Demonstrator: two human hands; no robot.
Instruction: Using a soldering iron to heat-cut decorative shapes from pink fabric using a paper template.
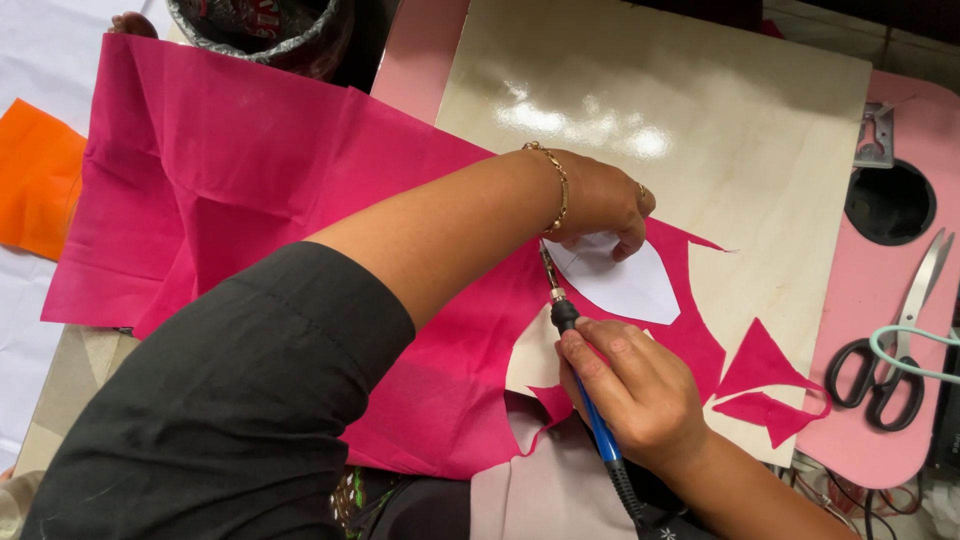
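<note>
Right hand [640,395] has a closed pencil-style grip on a blue-handled hot cutting pen [590,400], its metal tip down on the pink fabric [250,190] at the left edge of a white leaf-shaped paper template [625,282]. Left hand [600,205] reaches across from the left, fingertips curled down and pressing the far end of that template flat; it isn't holding anything, just pinning. All of this sits on a pale wooden board [700,110] in the middle of the desk, with the fabric spreading off to the left.

If you're doing this kind of cut, my take: keep the pinning fingers close to the line but off the tip's path, since that tip looks like the hot sort. Let the pen ride the paper edge at a steady pace instead of pushing hard, and shift the pinning hand along as you go so the template can't creep.

Pink offcut triangles [765,385] lie on the board to the right. Further right, black-handled scissors [890,350] rest on a pink surface [900,280]. An orange sheet [35,175] sits far left, and a dark container [260,30] sits at the far edge.
</note>
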